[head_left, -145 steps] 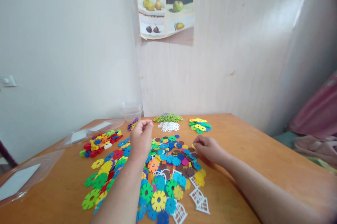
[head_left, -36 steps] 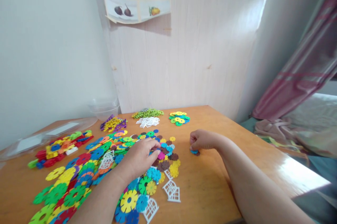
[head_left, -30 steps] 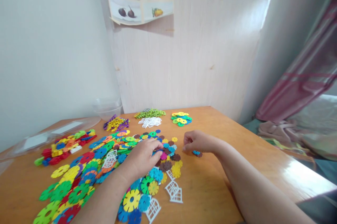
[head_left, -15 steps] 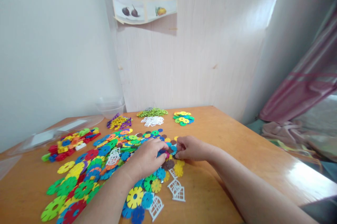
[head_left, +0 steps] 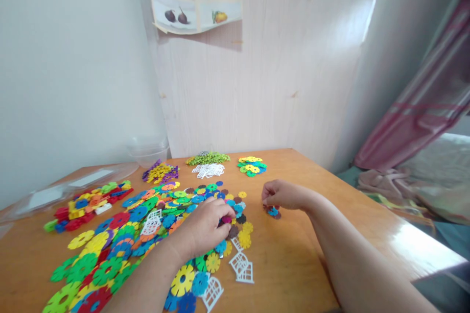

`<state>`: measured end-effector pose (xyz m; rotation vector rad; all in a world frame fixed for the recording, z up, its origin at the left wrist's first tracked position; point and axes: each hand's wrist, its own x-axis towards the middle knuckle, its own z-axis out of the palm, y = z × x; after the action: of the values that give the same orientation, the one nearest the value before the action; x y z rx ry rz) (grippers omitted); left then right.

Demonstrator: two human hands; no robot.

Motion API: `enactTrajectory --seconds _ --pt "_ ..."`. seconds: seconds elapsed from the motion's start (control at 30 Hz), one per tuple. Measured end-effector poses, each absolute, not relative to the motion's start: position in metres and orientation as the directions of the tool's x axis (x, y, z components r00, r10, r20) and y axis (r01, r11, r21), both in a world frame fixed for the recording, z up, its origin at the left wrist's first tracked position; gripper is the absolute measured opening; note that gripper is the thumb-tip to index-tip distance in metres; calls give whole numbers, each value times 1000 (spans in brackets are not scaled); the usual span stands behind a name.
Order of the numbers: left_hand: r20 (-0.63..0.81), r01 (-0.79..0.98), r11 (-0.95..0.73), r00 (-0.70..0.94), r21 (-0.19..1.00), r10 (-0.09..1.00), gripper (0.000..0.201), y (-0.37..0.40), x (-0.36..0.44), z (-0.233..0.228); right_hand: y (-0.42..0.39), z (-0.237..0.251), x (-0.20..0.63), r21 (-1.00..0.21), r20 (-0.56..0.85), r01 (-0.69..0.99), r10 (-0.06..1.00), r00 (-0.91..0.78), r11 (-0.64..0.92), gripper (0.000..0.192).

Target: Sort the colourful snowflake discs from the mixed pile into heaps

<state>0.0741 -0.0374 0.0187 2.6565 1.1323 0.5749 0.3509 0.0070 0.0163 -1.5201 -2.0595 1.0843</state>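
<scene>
Discs — notched, in many colours — lie heaped across the wooden table; the left hand is low over the heap's right part, thumb and fingers a little apart about a magenta disc, though I cannot tell whether it has a grip on it; the right hand is off to the right, fingers curled down at a small cluster of blue and brown discs on the table — whether anything is pinched there, I cannot tell; white lattice pieces lie at the heap's near right edge; beyond the heap sit a white pile, a green pile and a yellow, green and blue stack; red and yellow blocks lie to the left.
</scene>
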Motion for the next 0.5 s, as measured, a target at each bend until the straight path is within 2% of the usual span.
enactTrajectory --seconds 0.23,0.37,0.5 --pt "270 651 -688 633 321 725 17 -36 72 19 10 15 357 -645 -170 757 945 -279 107 7" --pt "269 647 -691 637 321 722 19 -35 71 17 7 14 351 -669 -139 735 954 -267 109 7" --pt "256 653 -688 640 315 725 15 -36 70 16 -3 19 334 -701 -150 697 924 -351 151 8"
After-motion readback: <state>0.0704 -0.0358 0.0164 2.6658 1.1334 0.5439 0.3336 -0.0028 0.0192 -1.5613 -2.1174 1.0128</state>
